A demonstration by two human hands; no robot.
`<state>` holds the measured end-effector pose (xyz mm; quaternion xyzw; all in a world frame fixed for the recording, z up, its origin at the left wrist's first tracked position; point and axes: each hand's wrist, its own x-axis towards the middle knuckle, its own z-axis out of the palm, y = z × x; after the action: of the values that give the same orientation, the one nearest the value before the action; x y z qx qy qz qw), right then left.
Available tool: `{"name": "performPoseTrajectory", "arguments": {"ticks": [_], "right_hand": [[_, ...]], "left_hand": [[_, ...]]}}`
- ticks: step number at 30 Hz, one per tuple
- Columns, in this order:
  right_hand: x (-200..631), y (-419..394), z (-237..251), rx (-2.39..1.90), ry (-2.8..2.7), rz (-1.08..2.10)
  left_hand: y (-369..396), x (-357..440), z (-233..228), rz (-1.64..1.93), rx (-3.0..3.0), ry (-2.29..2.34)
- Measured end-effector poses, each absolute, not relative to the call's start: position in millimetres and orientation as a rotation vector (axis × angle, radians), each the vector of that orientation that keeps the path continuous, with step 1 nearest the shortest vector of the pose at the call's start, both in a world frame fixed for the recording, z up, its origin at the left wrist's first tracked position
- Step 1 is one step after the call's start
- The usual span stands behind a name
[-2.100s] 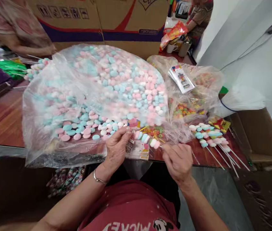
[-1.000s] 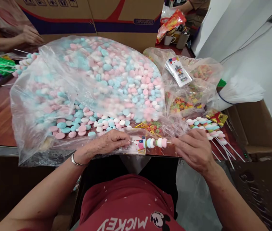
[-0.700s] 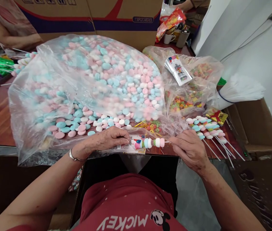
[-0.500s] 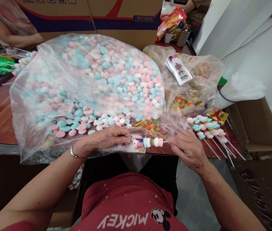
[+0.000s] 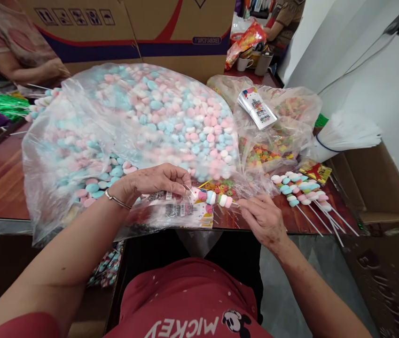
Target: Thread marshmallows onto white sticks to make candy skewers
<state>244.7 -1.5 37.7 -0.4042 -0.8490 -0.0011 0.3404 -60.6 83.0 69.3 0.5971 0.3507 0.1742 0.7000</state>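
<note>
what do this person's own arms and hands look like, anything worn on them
The left hand is ungloved, with a thin silver-coloured bangle at its wrist. The right hand is ungloved too, no bangle visible. A dark red sleeve shows on the left side.

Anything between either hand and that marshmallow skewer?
Nothing visible for the right hand, which pinches the marshmallow skewer by its stick end. On the other side, a printed plastic wrapper, gripped by the left hand, sits in between.
</note>
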Motion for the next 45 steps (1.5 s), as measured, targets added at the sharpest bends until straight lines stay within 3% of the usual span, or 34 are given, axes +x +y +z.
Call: {"name": "performPoseTrajectory", "arguments": {"ticks": [14,20,29,37,41,45], "right_hand": [[219,-18,24,-1.169,-1.878,0.126],[211,-22,23,-1.171,-1.864,-0.006],[207,-27,13,-1.121,-1.945,-0.294],[199,-28,6,-1.129,-1.945,-0.265],[191,-30,5,-1.16,-1.834,-0.007],[176,-37,8,-1.209,-1.424,0.901]], "left_hand": [[64,-13,47,0.72,0.867,0.58],[48,-1,46,0.847,0.904,0.538],[46,25,48,1.294,0.823,0.841],[50,38,53,1.555,0.576,0.67],[50,43,54,1.474,0.506,0.637],[48,47,55,1.359,0.396,0.581]]}}
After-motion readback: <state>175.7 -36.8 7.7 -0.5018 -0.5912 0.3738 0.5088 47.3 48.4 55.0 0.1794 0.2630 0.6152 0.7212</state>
